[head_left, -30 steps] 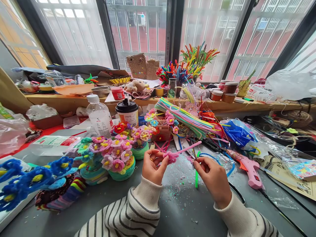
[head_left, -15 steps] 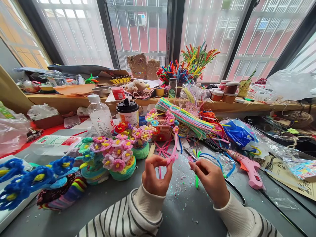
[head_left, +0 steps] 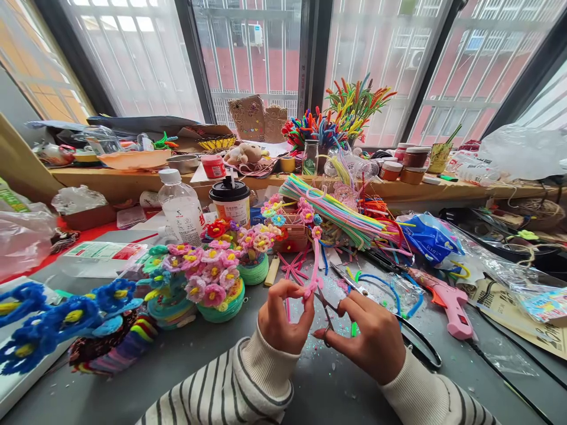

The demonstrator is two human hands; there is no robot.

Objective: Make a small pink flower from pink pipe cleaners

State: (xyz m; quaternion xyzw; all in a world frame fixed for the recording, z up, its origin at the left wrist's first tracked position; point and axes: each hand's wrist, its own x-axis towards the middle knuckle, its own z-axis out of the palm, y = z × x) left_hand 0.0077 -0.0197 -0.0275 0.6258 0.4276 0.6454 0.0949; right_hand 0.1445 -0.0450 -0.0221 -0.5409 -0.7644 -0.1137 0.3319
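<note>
Between thumb and forefinger, my left hand (head_left: 286,316) pinches a small pink pipe-cleaner piece (head_left: 311,288). My right hand (head_left: 370,336) has its fingers in the handles of small scissors (head_left: 326,310), whose parted blades point left and reach the pink piece. Right behind it a pink pipe-cleaner stem (head_left: 316,260) stands up, with small pink flowers (head_left: 305,209) above. Flat on the table lie pink pipe-cleaner loops (head_left: 295,268). A second, larger pair of scissors (head_left: 352,282) with black handles lies partly behind my right hand.
Pipe-cleaner flower pots (head_left: 217,283) and blue flowers (head_left: 73,316) crowd the left. Behind stand a plastic bottle (head_left: 179,206) and a lidded cup (head_left: 230,200). A bundle of pastel pipe cleaners (head_left: 332,206) lies at centre back. On the right is a pink glue gun (head_left: 452,307) with its cable.
My right hand has turned and come slightly left, opening the small scissors and bringing their blades to the pink piece. My left hand has stayed nearly in place, still pinching.
</note>
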